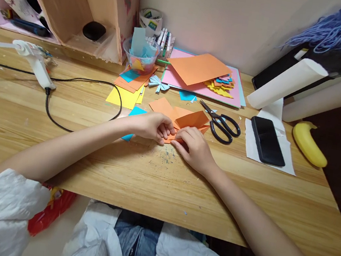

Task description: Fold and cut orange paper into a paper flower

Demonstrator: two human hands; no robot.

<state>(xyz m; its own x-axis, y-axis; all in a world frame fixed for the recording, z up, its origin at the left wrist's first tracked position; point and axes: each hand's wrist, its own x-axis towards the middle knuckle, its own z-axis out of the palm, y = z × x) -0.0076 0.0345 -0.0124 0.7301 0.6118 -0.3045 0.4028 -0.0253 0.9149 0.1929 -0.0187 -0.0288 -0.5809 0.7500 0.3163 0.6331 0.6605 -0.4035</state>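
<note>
Wooden desk (61, 129): the left hand (153, 126) and right hand (194, 148) pinch folded orange paper (191, 120); press each crease flat, edges aligned, scissors (220, 125) nearby.

the left hand (154, 126) and right hand (193, 147) cover the near edge of the orange paper (190, 121); fingertips tucked from sight.

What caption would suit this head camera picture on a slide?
Both hands, left hand and right hand, press a folded orange paper on a wooden desk beside black scissors.
</note>
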